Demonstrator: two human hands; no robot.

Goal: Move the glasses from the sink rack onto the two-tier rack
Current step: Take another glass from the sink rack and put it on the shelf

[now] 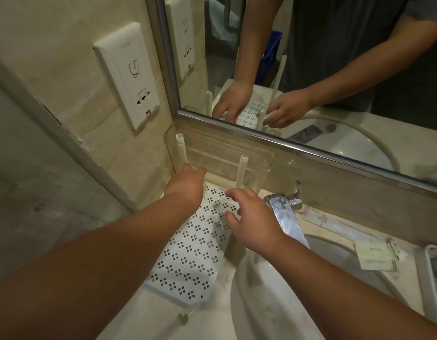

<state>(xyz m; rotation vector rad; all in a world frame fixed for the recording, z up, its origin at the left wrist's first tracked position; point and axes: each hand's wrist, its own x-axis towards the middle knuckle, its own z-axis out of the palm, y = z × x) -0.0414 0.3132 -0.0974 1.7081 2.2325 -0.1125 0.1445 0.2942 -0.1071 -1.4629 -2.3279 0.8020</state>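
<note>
The two-tier rack's white perforated shelf (192,251) lies on the counter left of the basin, with two pale upright posts (242,173) at its back. Faint outlines of clear glass (172,146) show around the back-left post and right of the other post. My left hand (185,187) reaches to the foot of the back-left post, its fingertips touching there; the mirror shows its fingers spread downward. My right hand (249,217) hovers over the shelf's right edge with loosely bent fingers and nothing visible in it. No sink rack is in view.
A chrome tap (286,217) juts over the white basin (266,303) just right of my right hand. The mirror (310,69) and its metal frame rise behind the rack. A wall socket plate (129,77) is at left. Paper sachets (374,258) lie on the counter at right.
</note>
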